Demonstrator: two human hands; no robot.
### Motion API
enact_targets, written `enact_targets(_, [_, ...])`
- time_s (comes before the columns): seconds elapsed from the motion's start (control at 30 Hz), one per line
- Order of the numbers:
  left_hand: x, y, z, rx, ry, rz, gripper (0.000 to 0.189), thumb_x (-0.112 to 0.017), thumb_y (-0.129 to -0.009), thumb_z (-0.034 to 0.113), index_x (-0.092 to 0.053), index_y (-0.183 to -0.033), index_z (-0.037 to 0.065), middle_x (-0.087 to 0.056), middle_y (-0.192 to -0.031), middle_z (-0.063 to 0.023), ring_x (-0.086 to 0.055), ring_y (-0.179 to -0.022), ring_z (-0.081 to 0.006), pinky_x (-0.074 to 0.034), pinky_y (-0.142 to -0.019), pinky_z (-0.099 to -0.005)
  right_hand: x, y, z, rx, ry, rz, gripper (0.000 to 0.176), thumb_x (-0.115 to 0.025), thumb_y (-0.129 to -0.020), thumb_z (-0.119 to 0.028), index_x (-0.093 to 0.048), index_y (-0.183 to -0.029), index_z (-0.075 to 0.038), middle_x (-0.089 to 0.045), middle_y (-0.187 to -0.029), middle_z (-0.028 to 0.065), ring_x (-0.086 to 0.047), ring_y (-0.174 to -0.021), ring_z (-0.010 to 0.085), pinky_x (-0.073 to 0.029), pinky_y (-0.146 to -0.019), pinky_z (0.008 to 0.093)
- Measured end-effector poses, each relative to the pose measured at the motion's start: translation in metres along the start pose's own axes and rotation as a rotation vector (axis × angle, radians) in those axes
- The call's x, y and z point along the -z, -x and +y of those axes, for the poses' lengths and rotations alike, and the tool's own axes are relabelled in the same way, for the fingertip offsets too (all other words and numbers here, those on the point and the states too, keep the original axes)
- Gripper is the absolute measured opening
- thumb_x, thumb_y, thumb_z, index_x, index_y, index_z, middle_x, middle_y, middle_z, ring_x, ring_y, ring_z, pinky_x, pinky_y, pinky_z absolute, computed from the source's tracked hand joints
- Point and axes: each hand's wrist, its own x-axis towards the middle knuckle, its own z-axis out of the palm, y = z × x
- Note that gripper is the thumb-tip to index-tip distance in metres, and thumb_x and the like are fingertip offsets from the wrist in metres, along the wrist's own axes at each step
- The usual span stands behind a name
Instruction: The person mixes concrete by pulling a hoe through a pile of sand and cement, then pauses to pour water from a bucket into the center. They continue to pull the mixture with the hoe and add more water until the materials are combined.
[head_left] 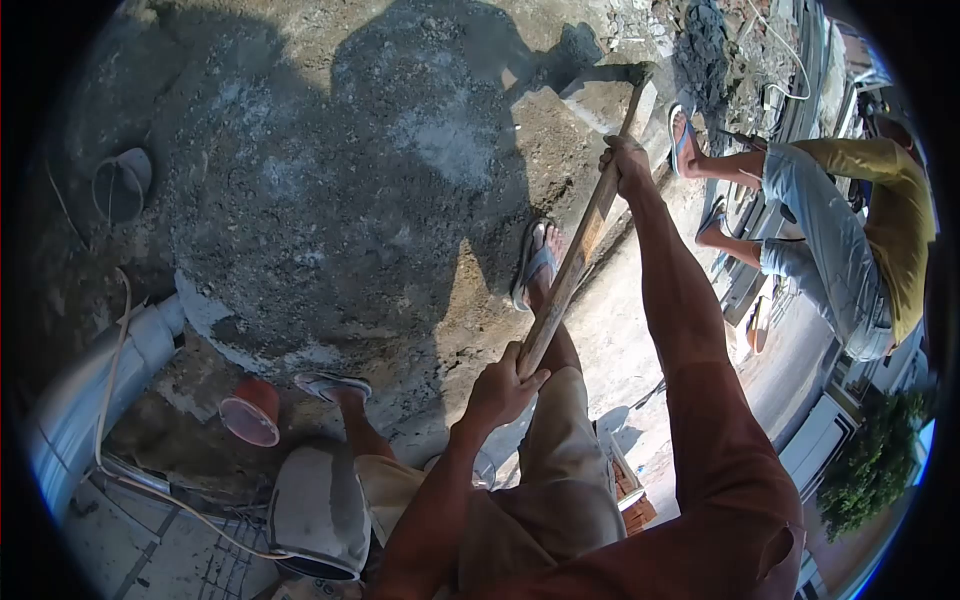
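A hoe with a long, worn wooden handle [588,235] slants across the middle of the head view. Its dark, flat blade [607,74] juts left from the far end, over the ground beyond my feet. Near the lower end of the handle, my left hand [502,390] is wrapped round the wood. Farther up, close to the blade, my right hand [626,166] grips it with a stretched arm. Left of the handle spreads a broad grey heap of sandy mix [340,210], largely in shadow.
A co-worker [850,220] in a yellow top and light jeans stands at the right. A red bucket [252,410], a dark bucket [122,186] and a large grey-crusted container [322,508] stand at the left. A hose [108,400] runs past a large pipe-like cylinder [105,380].
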Motion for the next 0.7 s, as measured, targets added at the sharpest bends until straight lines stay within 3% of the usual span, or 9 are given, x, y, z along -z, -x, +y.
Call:
enact_targets(0.03, [-0.013, -0.010, 0.018, 0.007, 0.148, -0.038, 0.049, -0.064, -0.083, 0.037, -0.047, -0.113, 0.001, -0.064, -0.083, -0.0257, -0.063, -0.083, -0.0433, -0.049, -0.070, -0.0479, 0.007, -0.017, -0.005, -0.018, 0.081, 0.006, 0.010, -0.057, -0.084, -0.009, -0.051, -0.082, -0.001, -0.050, -0.062, 0.0062, -0.050, -0.049, 0.0165, -0.047, -0.047, 0.0309])
enact_targets(0.13, [-0.038, 0.006, 0.060, 0.061, 0.082, 0.024, 0.045, -0.059, -0.087, 0.032, -0.044, -0.111, -0.003, -0.062, -0.081, -0.0302, -0.062, -0.079, -0.0467, -0.049, -0.068, -0.0503, 0.022, -0.039, 0.011, -0.116, 0.251, 0.005, 0.012, -0.060, -0.082, -0.008, -0.053, -0.079, 0.001, -0.051, -0.059, 0.0080, -0.052, -0.047, 0.0187, -0.046, -0.044, 0.0320])
enact_targets(0.33, [0.017, 0.118, 0.060, 0.265, 0.040, -0.103, 0.050, -0.055, -0.089, 0.035, -0.041, -0.119, -0.002, -0.062, -0.085, -0.0299, -0.062, -0.082, -0.0463, -0.048, -0.073, -0.0509, 0.002, 0.046, 0.104, -0.321, 0.077, -0.070, 0.009, -0.057, -0.081, -0.007, -0.054, -0.077, 0.001, -0.052, -0.061, 0.0089, -0.054, -0.049, 0.0216, -0.045, -0.045, 0.0343])
enact_targets(0.37, [0.037, 0.138, 0.068, 0.333, 0.018, -0.138, 0.054, -0.054, -0.089, 0.035, -0.039, -0.124, -0.004, -0.062, -0.090, -0.0308, -0.062, -0.086, -0.0469, -0.048, -0.077, -0.0507, -0.011, 0.063, 0.123, -0.351, 0.135, -0.130, 0.010, -0.056, -0.084, -0.010, -0.050, -0.078, -0.004, -0.048, -0.059, 0.0043, -0.046, -0.045, 0.0158, -0.044, -0.044, 0.0290])
enact_targets(0.5, [0.081, 0.186, 0.064, 0.263, -0.040, 0.005, 0.064, -0.052, -0.090, 0.034, -0.030, -0.135, -0.006, -0.059, -0.104, -0.0336, -0.058, -0.098, -0.0480, -0.046, -0.086, -0.0481, -0.057, 0.112, 0.188, -0.580, -0.105, -0.120, 0.007, -0.051, -0.084, -0.011, -0.049, -0.080, -0.006, -0.047, -0.059, 0.0049, -0.050, -0.047, 0.0196, -0.044, -0.043, 0.0350])
enact_targets(0.57, [0.101, 0.201, 0.069, 0.157, -0.024, 0.043, 0.073, -0.051, -0.089, 0.037, -0.019, -0.143, -0.001, -0.058, -0.106, -0.0332, -0.057, -0.099, -0.0473, -0.045, -0.087, -0.0505, -0.067, 0.127, 0.213, -0.679, -0.262, -0.176, 0.009, -0.052, -0.084, -0.013, -0.048, -0.078, -0.008, -0.047, -0.059, 0.0037, -0.049, -0.046, 0.0184, -0.045, -0.044, 0.0327])
enact_targets(0.63, [0.130, 0.203, 0.087, 0.073, 0.021, 0.132, 0.070, -0.051, -0.089, 0.036, -0.024, -0.142, -0.002, -0.057, -0.109, -0.0334, -0.057, -0.098, -0.0480, -0.045, -0.087, -0.0498, -0.069, 0.135, 0.222, -0.833, -0.435, -0.155, 0.011, -0.052, -0.085, -0.014, -0.047, -0.076, -0.009, -0.046, -0.056, 0.0026, -0.047, -0.045, 0.0166, -0.045, -0.044, 0.0297])
enact_targets(0.7, [0.158, 0.204, 0.102, 0.029, 0.022, 0.227, 0.061, -0.056, -0.088, 0.027, -0.037, -0.136, -0.006, -0.058, -0.111, -0.0325, -0.059, -0.102, -0.0439, -0.046, -0.088, -0.0421, -0.073, 0.153, 0.221, -0.910, -0.554, -0.120, 0.012, -0.051, -0.085, -0.013, -0.046, -0.075, -0.009, -0.045, -0.056, 0.0025, -0.047, -0.046, 0.0159, -0.045, -0.044, 0.0291])
